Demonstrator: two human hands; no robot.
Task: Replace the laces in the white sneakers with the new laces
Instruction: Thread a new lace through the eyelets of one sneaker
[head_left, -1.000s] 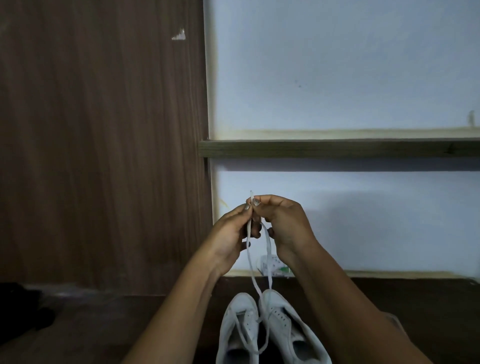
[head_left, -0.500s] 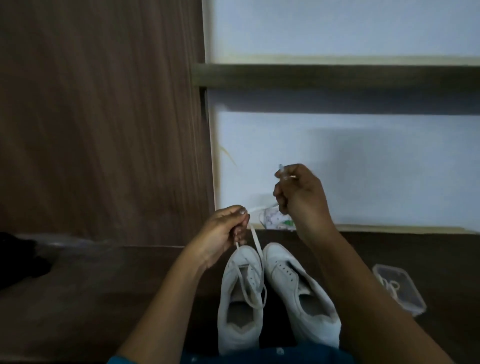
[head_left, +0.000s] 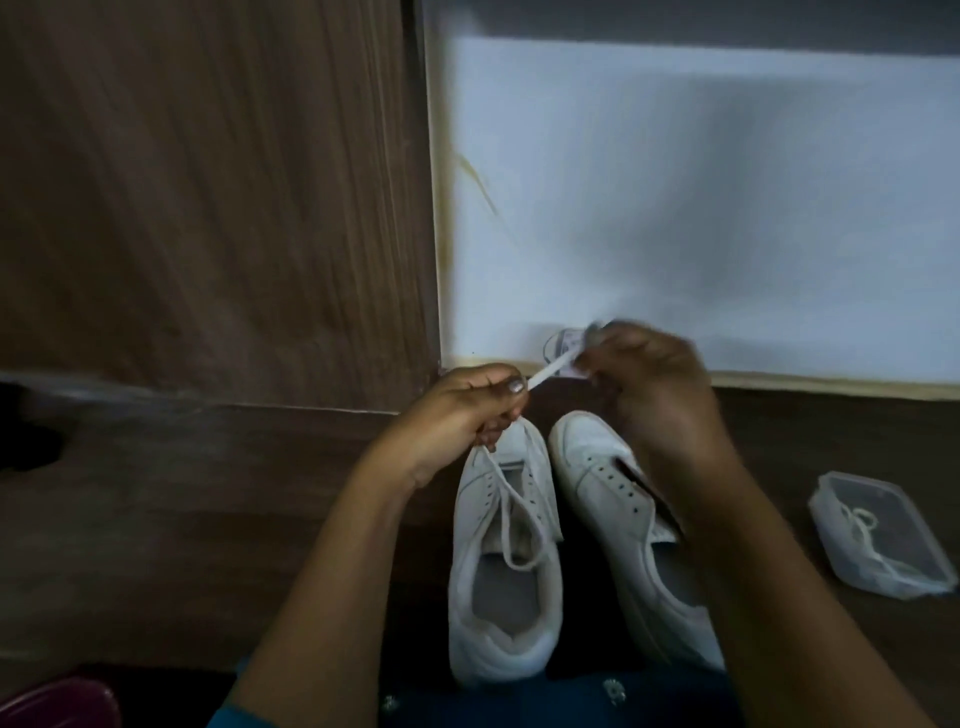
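Brown wood panel (head_left: 208, 208) fills the left half. A black object (head_left: 21, 431) sits at the far left edge, too dark to identify. A maroon shape (head_left: 52, 701) shows in the bottom left corner.

Left hand (head_left: 462, 410): fingers curled, thumb pinching a white lace (head_left: 550, 370), above the toe of the left sneaker (head_left: 504, 597). From this hand the lace drops in a loose loop over the tongue and also runs taut, up and right, to the right hand (head_left: 654, 384).

Right hand is motion-blurred. Its fingers look curled, gripping the lace end, but the exact pinch cannot be made out.

Both sneakers stand side by side on the dark bench (head_left: 156, 519), toes toward the wall (head_left: 675, 182), nearly touching. The right sneaker (head_left: 613, 493) shows bare eyelets. The right forearm crosses over its outer side and hides that edge.

A small printed packet (head_left: 563, 345) lies at the wall base behind the hands, mostly covered by them.

Far right on the bench, well apart from the sneakers, is a clear plastic box (head_left: 883, 535) with a coiled white lace inside.
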